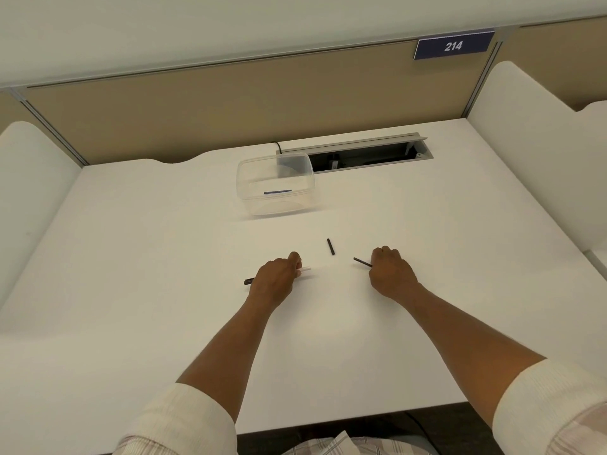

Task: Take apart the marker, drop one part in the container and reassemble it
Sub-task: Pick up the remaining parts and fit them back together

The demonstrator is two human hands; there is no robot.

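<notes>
My left hand (277,277) is closed around the marker barrel (305,269); its white end sticks out to the right and a dark end pokes out on the left. My right hand (389,270) grips a thin dark marker piece (362,262) that points left. Between the hands, a little farther away, a short black cap piece (330,246) lies loose on the white desk (164,257). A clear plastic container (275,183) stands beyond, with a thin blue part (277,192) lying inside it.
Behind the container, an open cable tray slot (368,156) is cut into the desk. Beige partition panels (197,103) and white side dividers enclose the desk. A sign reading 214 (453,46) hangs at the upper right.
</notes>
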